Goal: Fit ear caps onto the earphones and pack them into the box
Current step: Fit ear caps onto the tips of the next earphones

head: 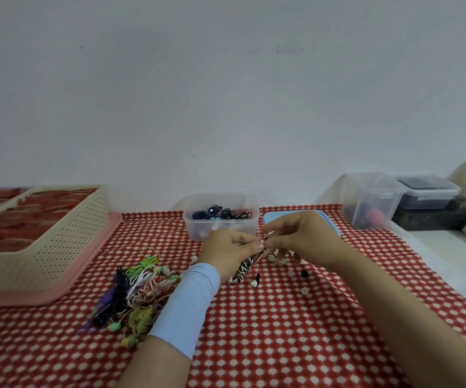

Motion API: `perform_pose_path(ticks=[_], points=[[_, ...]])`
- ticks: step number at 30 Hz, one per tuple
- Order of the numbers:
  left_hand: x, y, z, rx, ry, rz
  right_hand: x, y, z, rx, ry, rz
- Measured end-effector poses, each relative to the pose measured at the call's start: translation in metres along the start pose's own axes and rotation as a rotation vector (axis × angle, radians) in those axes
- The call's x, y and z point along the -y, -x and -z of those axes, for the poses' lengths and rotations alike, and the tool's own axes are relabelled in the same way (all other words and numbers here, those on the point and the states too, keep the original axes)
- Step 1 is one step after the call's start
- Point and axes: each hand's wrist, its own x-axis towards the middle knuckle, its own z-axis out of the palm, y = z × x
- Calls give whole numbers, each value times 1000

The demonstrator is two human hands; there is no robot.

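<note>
My left hand (229, 252) grips a coiled black-and-white striped earphone (243, 270), whose second bud (255, 281) dangles onto the cloth. My right hand (301, 239) pinches at the earphone's upper bud right against my left fingertips; whether a cap sits between the fingers is hidden. Loose ear caps lie below the hands: green ones (276, 259), a white one (304, 291) and a black one (304, 274). A tangle of coloured earphones (139, 292) lies to the left. The clear box (222, 217) behind the hands holds coiled dark earphones.
A beige perforated basket (58, 247) on a pink tray (91, 264) fills the left. A blue lid (273, 217) lies beside the clear box. More clear containers (371, 203) stand at the back right. A red-and-white patterned cloth (282, 331) covers the table.
</note>
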Motion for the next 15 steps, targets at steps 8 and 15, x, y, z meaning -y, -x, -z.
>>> perform_pose_path(ticks=[8, 15], points=[[5, 1, 4, 0, 91, 42, 7, 3, 0, 99, 51, 11], [2, 3, 7, 121, 28, 8, 8, 7, 10, 224, -94, -104]])
